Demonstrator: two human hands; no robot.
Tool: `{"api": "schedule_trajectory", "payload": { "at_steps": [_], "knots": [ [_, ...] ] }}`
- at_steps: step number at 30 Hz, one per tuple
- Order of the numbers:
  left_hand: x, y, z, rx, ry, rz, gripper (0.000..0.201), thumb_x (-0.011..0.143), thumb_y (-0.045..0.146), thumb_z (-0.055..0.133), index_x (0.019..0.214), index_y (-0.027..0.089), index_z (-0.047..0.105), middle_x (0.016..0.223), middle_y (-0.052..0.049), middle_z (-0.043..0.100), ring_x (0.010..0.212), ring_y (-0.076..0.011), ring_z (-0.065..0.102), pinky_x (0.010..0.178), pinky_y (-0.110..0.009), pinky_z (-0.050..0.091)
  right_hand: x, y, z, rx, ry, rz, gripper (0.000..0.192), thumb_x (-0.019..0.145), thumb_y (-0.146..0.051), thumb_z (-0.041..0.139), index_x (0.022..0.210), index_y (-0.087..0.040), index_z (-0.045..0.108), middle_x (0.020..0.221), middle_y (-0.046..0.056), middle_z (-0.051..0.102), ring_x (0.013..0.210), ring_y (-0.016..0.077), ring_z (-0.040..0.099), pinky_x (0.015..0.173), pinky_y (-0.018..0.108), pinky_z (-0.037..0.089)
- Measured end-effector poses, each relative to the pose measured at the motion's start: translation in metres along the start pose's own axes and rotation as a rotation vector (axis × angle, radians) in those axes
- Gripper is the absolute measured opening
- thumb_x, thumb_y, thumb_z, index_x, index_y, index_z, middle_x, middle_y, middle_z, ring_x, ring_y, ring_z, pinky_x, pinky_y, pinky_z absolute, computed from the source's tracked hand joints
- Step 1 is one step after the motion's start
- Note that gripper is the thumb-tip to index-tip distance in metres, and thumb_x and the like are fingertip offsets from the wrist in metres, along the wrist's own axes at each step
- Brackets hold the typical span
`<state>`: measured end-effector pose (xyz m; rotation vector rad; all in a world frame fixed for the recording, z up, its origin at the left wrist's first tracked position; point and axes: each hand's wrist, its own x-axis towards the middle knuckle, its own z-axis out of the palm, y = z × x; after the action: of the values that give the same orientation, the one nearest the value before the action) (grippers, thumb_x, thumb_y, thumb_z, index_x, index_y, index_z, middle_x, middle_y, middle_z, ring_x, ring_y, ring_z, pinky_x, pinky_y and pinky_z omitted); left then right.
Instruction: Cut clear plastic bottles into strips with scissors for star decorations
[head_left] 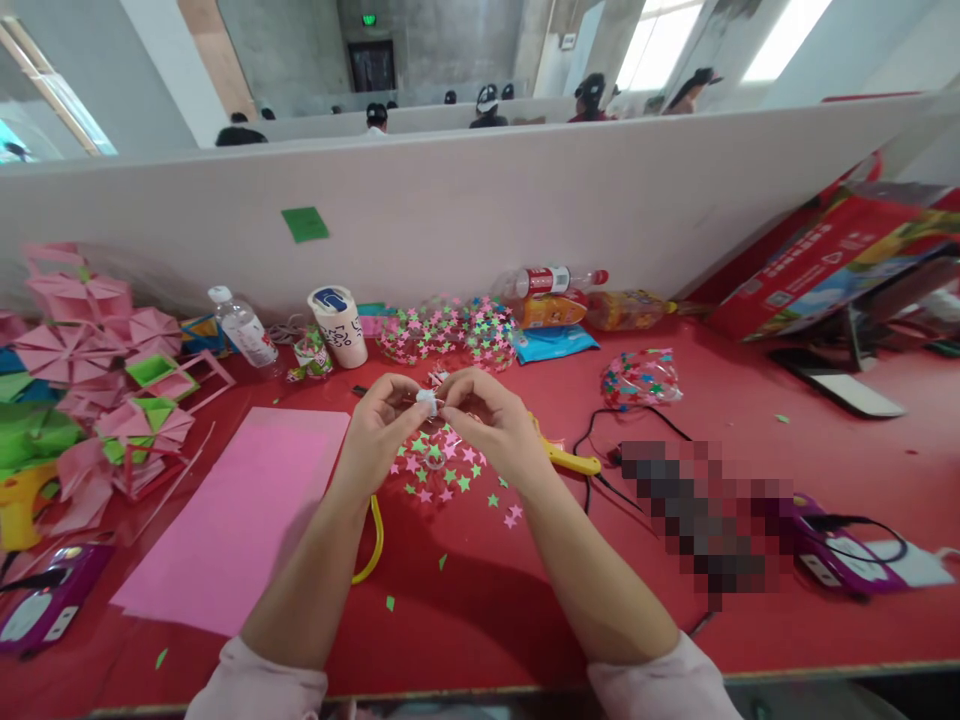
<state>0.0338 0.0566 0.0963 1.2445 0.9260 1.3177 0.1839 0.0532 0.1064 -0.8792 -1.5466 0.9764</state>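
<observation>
My left hand [379,425] and my right hand [491,420] meet above the red table [480,610], and both pinch one small white piece [427,401] between their fingertips. Directly beneath them lie several loose pink and green paper stars [442,475]. A yellow glue gun [566,460] rests just right of my right wrist. A thin yellow loop [373,545] lies under my left forearm.
A pink paper sheet [244,510] lies at the left, with folded pink and green paper pinwheels [97,380] beyond it. A paper cup [339,325], bottles [244,328], a star-covered ring [450,330] and a white partition [480,215] stand behind. Black cables [600,450], a purple device [832,550] and red boxes [832,255] are at the right.
</observation>
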Motion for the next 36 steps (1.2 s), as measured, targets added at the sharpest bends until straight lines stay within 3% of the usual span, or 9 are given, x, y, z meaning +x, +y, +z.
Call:
{"api": "schedule_trajectory", "payload": {
  "at_steps": [4, 7, 10, 15, 19, 25, 32, 36],
  "knots": [
    [-0.003, 0.002, 0.0, 0.155, 0.005, 0.026, 0.015, 0.076, 0.029, 0.066, 0.087, 0.019, 0.062, 0.077, 0.002, 0.063, 0.06, -0.0092, 0.059, 0.058, -0.022, 0.049, -0.001, 0.003, 0.004, 0.038, 0.052, 0.014, 0.008, 0.077, -0.017, 0.058, 0.081, -0.022, 0.053, 0.072, -0.003, 0.054, 0.065, 0.0102, 0.052, 0.061, 0.024, 0.043],
    [-0.004, 0.003, -0.001, 0.233, 0.017, 0.044, 0.015, 0.077, 0.028, 0.064, 0.088, 0.019, 0.067, 0.076, 0.001, 0.065, 0.061, -0.0098, 0.057, 0.058, -0.021, 0.047, 0.0, 0.004, 0.004, 0.078, 0.011, 0.029, 0.016, 0.079, -0.019, 0.058, 0.094, -0.023, 0.059, 0.07, -0.004, 0.054, 0.063, 0.0101, 0.052, 0.059, 0.024, 0.042],
    [-0.003, 0.003, -0.004, 0.234, 0.004, 0.021, 0.015, 0.077, 0.029, 0.063, 0.088, 0.019, 0.068, 0.072, 0.001, 0.065, 0.059, -0.0104, 0.056, 0.056, -0.022, 0.047, 0.0, 0.003, 0.005, 0.064, -0.022, 0.051, 0.007, 0.081, -0.023, 0.059, 0.087, -0.022, 0.063, 0.066, -0.004, 0.056, 0.06, 0.0097, 0.051, 0.057, 0.024, 0.043],
    [-0.001, 0.003, -0.009, 0.16, -0.03, -0.003, 0.018, 0.078, 0.031, 0.064, 0.091, 0.019, 0.067, 0.083, 0.0, 0.068, 0.068, -0.012, 0.063, 0.061, -0.022, 0.052, -0.002, 0.003, 0.008, 0.102, 0.005, 0.042, 0.005, 0.081, -0.022, 0.061, 0.085, -0.022, 0.064, 0.066, -0.004, 0.059, 0.06, 0.0098, 0.056, 0.059, 0.025, 0.046],
    [0.0, 0.006, -0.009, 0.061, -0.088, -0.034, 0.02, 0.076, 0.033, 0.068, 0.089, 0.019, 0.065, 0.078, 0.0, 0.067, 0.065, -0.0124, 0.065, 0.061, -0.024, 0.054, -0.003, 0.003, 0.011, 0.091, 0.076, 0.062, 0.004, 0.081, -0.024, 0.062, 0.079, -0.022, 0.059, 0.065, -0.004, 0.058, 0.058, 0.0098, 0.055, 0.057, 0.024, 0.045],
    [0.003, 0.008, -0.014, -0.049, -0.167, -0.112, 0.023, 0.074, 0.033, 0.07, 0.09, 0.018, 0.063, 0.064, 0.003, 0.062, 0.046, -0.0083, 0.058, 0.045, -0.02, 0.047, -0.002, 0.009, 0.013, 0.147, 0.144, 0.113, 0.018, 0.077, -0.027, 0.069, 0.074, -0.022, 0.051, 0.067, -0.004, 0.056, 0.061, 0.0105, 0.054, 0.059, 0.025, 0.045],
    [0.008, 0.01, -0.027, -0.195, -0.033, -0.099, 0.021, 0.076, 0.028, 0.067, 0.093, 0.017, 0.065, 0.071, 0.0, 0.066, 0.055, -0.0078, 0.061, 0.05, -0.019, 0.047, 0.002, 0.007, 0.006, 0.433, 0.165, 0.126, 0.021, 0.073, -0.027, 0.071, 0.068, -0.022, 0.052, 0.085, 0.0, 0.06, 0.072, 0.0111, 0.059, 0.069, 0.026, 0.051],
    [0.012, 0.008, -0.031, -0.258, -0.019, -0.107, 0.019, 0.076, 0.026, 0.065, 0.091, 0.015, 0.067, 0.071, -0.001, 0.066, 0.057, -0.008, 0.061, 0.053, -0.019, 0.047, 0.005, 0.004, -0.004, 0.578, 0.15, 0.16, 0.024, 0.072, -0.027, 0.071, 0.064, -0.021, 0.049, 0.087, 0.0, 0.063, 0.072, 0.0108, 0.06, 0.064, 0.023, 0.051]
  ]
}}
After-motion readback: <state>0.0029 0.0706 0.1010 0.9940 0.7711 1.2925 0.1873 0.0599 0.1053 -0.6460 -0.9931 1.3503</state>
